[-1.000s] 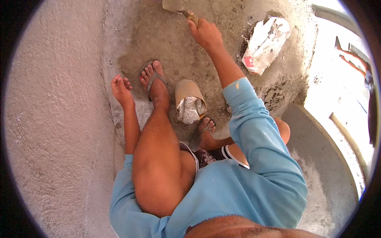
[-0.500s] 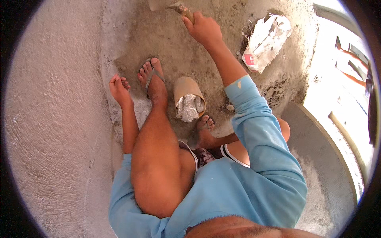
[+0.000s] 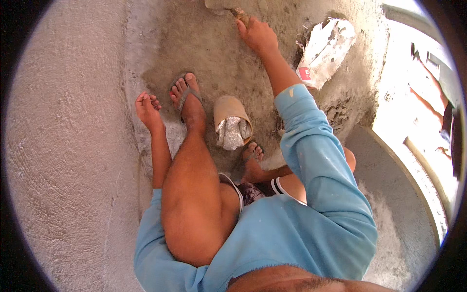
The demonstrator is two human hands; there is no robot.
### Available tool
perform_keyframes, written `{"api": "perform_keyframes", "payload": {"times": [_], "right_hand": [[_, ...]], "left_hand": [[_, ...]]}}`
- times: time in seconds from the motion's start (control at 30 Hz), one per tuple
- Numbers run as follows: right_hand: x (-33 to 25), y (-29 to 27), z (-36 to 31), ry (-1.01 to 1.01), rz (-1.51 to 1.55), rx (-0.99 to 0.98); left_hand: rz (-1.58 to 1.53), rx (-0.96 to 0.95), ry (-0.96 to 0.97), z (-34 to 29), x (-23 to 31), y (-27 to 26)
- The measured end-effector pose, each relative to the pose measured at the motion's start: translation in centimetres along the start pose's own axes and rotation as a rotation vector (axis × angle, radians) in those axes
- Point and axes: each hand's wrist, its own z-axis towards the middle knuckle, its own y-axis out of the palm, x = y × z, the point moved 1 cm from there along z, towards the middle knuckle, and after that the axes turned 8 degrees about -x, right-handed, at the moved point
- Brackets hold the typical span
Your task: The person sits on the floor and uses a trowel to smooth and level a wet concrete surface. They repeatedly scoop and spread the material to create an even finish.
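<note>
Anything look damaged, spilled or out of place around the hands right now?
The white sack, right of the right hand holding the trowel, is torn open and crumpled. A tan container lies on its side by the feet. The left hand rests on the floor.

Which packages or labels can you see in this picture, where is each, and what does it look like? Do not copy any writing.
Sack: upper right, lying on the mortar by the right forearm; torn, crumpled, white-grey paper with a red patch.
Tub: centre, on its side between the feet; tan, stuffed with crumpled silvery wrapping.
</note>
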Motion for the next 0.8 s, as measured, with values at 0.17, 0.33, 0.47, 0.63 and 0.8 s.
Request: {"api": "perform_keyframes", "payload": {"times": [0.17,0.33,0.47,0.63,0.8], "right_hand": [[-4.7,-1.0,-1.2,0.014,0.067,-0.043],[-6.8,1.7,-1.4,-0.155,0.290,-0.108],[-0.4,3.8,0.0,0.108,0.980,-0.504],[6.7,0.2,-7.7,0.413,1.087,-0.243],[11.3,-0.4,-15.4,0.750,1.278,-0.021]], "left_hand": [[-0.011,-0.010,0.021,0.3,-0.1,-0.6],[0.025,-0.037,0.025,0.8,-0.3,0.5],[-0.009,-0.062,0.032,0.8,0.4,1.8],[0.044,-0.057,0.041,1.4,0.0,1.1],[0.004,-0.060,0.028,1.6,0.4,2.6]]}}
